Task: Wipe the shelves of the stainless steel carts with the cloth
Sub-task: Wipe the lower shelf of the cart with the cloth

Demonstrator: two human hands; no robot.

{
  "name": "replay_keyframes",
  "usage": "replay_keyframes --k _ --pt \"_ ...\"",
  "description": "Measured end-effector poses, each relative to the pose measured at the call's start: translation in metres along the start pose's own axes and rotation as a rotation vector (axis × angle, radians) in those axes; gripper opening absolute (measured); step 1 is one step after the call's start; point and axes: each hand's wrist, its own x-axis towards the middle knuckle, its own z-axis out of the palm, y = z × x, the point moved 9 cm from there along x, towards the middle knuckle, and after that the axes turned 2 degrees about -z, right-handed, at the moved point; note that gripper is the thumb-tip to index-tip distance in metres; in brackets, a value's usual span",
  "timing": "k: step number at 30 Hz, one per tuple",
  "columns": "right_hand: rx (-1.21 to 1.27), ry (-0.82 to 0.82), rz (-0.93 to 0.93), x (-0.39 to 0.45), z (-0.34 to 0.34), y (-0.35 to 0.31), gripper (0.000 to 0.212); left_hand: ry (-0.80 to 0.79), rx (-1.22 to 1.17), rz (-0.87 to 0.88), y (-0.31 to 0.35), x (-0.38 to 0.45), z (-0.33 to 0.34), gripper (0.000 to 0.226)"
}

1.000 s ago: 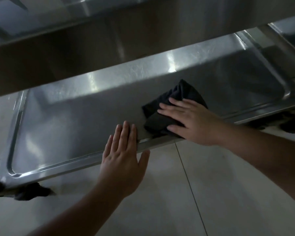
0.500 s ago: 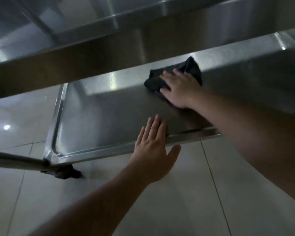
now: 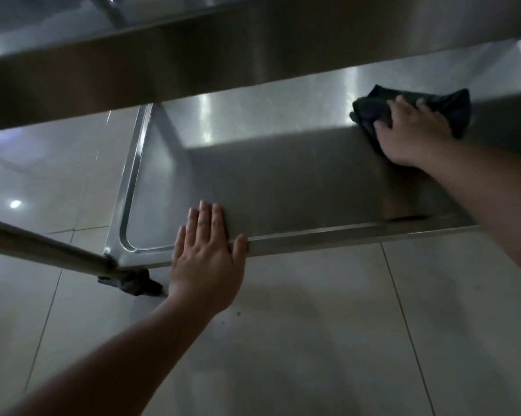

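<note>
Head view: right hand [image 3: 412, 136] presses cloth [image 3: 451, 109] flat on bottom shelf [image 3: 283, 181]; left hand [image 3: 206, 259], fingers straight, steadies rim. Next, sweep unwiped steel.

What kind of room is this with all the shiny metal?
Probably a work kitchen or canteen, though I can't be sure. A wheeled stainless steel cart shelf stands on pale glossy floor tiles, and the right hand wipes it with a dark crumpled cloth.
</note>
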Motion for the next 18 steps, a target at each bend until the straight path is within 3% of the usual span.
replay_keyframes --k 2,6,8,11,14,18 --pt "0.003 -0.028 0.032 0.009 0.007 -0.052 0.068 0.01 -0.006 -0.004 0.001 0.001 0.0 0.086" --pt "-0.01 -0.14 -0.42 -0.042 0.031 -0.174 0.067 0.009 -0.03 -0.006 0.0 -0.001 -0.002 0.088" --pt "-0.035 -0.192 -0.636 -0.095 0.049 -0.191 0.067 0.002 -0.037 -0.002 0.001 -0.002 -0.002 0.087" --pt "-0.01 -0.236 -0.864 -0.16 0.056 -0.166 0.068 -0.005 -0.05 0.0 0.002 -0.002 -0.004 0.085" --pt "-0.06 -0.231 -0.86 -0.157 0.043 -0.119 0.068 -0.023 -0.06 0.009 0.004 -0.003 -0.005 0.081" --pt "-0.066 -0.102 -0.534 -0.076 0.023 -0.092 0.074 -0.018 -0.058 0.003 0.005 -0.004 -0.006 0.079"
